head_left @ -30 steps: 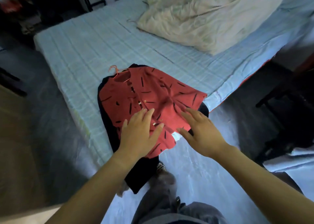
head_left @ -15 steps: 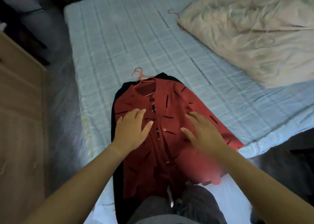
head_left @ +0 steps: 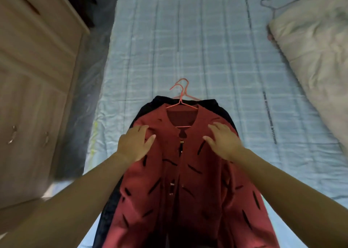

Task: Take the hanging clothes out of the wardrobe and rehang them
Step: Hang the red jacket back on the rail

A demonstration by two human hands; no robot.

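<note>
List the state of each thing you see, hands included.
Red cardigan: flat on the bed, face up, on a pink hanger.
Dark garment: lying under the cardigan.
Left hand: open, resting on the cardigan's shoulder.
Right hand: open, resting on the other shoulder.
Cabinet doors: closed.
Grey hanger: lying by the cream duvet.

no readable text or labels

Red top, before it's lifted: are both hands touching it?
Touching. Head view: left hand and right hand lie flat on the red top.
</note>
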